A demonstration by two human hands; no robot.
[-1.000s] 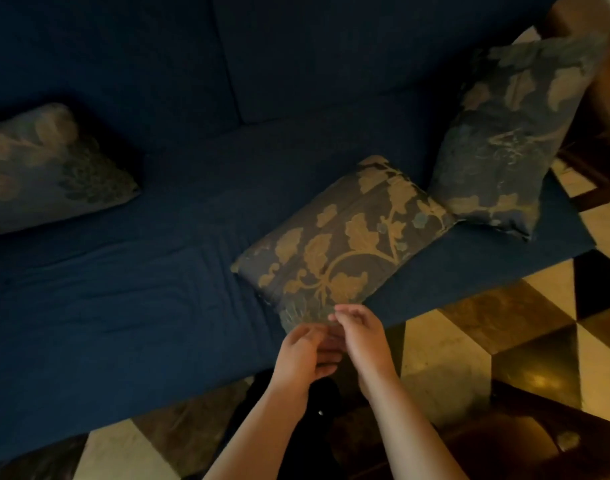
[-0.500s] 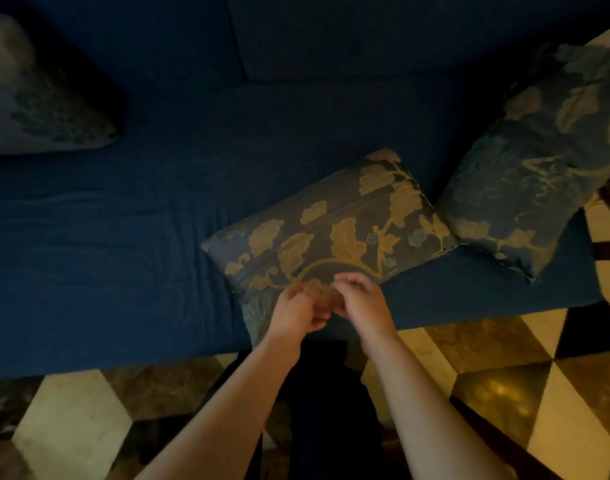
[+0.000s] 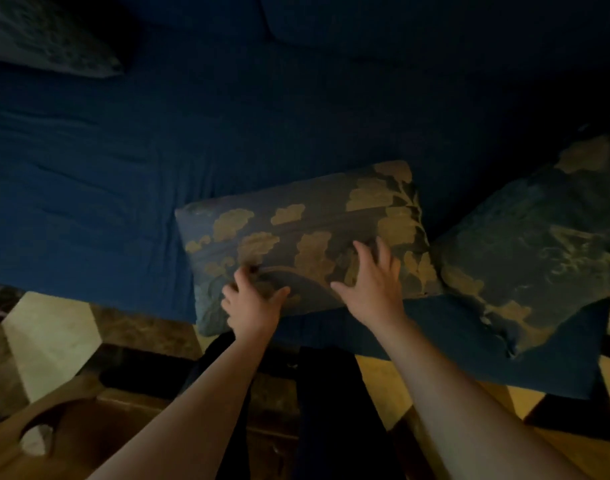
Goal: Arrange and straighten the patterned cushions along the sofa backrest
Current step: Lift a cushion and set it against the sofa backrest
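Observation:
A dark cushion with gold leaf pattern (image 3: 296, 233) lies flat near the front edge of the blue sofa seat (image 3: 123, 168). My left hand (image 3: 253, 301) presses on its near left part, fingers curled into the fabric. My right hand (image 3: 374, 278) lies spread flat on its near right part. A second patterned cushion (image 3: 538, 244) leans at the right, touching the first one's right edge. A third cushion (image 3: 44, 36) sits at the far left against the backrest, partly cut off by the frame.
The sofa backrest (image 3: 365, 26) runs along the top, very dark. Below the seat edge is a tiled floor (image 3: 50, 334) in light and dark shapes. A wooden piece of furniture (image 3: 71, 431) stands at the lower left. My dark-clothed legs are between my arms.
My hands have parted from each other and moved onto the middle cushion, the right one spreading flat. The cushion now lies more level along the seat edge. The view has tilted down.

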